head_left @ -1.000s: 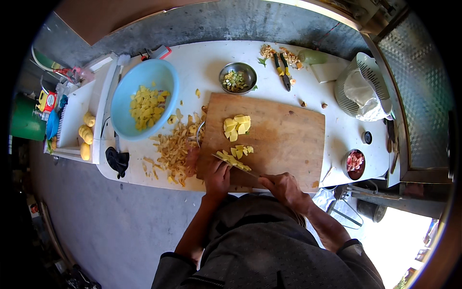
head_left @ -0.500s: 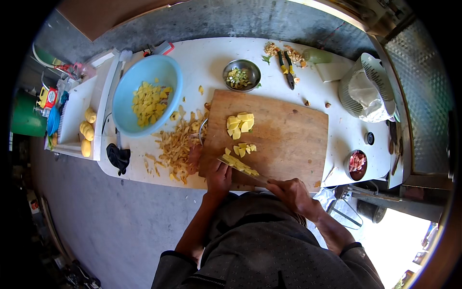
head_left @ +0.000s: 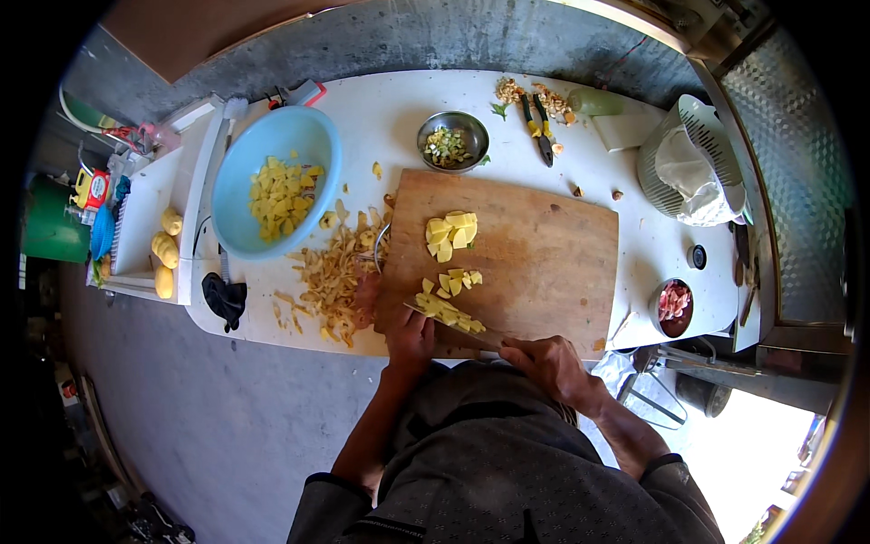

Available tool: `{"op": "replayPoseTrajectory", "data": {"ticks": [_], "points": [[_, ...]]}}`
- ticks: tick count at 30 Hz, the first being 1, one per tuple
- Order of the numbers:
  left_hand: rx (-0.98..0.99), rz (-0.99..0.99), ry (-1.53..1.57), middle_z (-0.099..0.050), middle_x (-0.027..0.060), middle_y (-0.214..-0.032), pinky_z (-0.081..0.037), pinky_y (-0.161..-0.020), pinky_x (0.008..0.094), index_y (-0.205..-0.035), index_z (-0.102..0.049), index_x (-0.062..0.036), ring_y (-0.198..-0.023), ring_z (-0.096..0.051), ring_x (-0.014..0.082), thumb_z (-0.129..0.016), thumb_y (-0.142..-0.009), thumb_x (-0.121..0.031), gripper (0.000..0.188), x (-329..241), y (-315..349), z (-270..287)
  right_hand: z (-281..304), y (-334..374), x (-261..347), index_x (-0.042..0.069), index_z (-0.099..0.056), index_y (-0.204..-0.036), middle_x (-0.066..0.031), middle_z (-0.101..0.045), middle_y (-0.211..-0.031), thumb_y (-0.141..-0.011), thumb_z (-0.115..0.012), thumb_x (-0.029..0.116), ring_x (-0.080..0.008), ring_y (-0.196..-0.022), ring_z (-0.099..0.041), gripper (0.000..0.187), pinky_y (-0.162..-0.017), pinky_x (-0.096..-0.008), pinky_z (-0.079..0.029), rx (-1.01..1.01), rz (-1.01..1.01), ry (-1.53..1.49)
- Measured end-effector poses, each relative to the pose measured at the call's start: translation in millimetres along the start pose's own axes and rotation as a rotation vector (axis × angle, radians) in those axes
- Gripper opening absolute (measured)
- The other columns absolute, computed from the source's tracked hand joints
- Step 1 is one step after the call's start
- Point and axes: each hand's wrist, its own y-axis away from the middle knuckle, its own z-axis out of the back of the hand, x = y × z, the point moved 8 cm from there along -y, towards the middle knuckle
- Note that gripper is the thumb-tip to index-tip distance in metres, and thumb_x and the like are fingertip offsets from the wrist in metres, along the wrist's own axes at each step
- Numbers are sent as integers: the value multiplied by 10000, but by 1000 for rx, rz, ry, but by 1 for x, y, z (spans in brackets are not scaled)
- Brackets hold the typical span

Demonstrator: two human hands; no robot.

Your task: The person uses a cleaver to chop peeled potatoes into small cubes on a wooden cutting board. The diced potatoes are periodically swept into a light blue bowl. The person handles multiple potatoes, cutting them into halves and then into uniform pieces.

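My right hand (head_left: 551,367) is closed round the handle of a knife (head_left: 490,337), whose blade slants to the upper left over the near edge of the wooden cutting board (head_left: 544,263). Cut potato pieces (head_left: 446,312) lie along the blade. At its far left end is my left hand (head_left: 412,340), fingers curled in and touching the blade end or the pieces; their tips are partly hidden. Just beyond the blade sits a small group of potato chunks (head_left: 459,282). A larger pile of potato chunks (head_left: 451,235) is farther back on the board.
Left of the board lie potato peelings (head_left: 335,281) and a blue basin (head_left: 332,154) with cut potatoes. Whole potatoes (head_left: 165,249) sit in a white sink (head_left: 181,195). Behind the board are a metal bowl (head_left: 483,150) and pliers (head_left: 542,136); at right, a bowl of meat (head_left: 673,302) and a basket (head_left: 654,177).
The blade and the potato pieces on it have shifted very slightly. Both hands stay almost in place, and the piles on the board look the same.
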Motion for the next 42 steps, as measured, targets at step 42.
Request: {"op": "replayPoseTrajectory", "data": {"ticks": [42], "points": [[-56,-7,16,-724,178,-1168,-579,-905,468,-1120,-771,3,-1062,-702,403,-723,-934,-19,193,-3,4,5,-7,-1,-15,2,-826,-1123,-276,-724,-784,-1105,-671,376,-413,-673,-745,405,-618,-466,-552,-66,23,-32]]}}
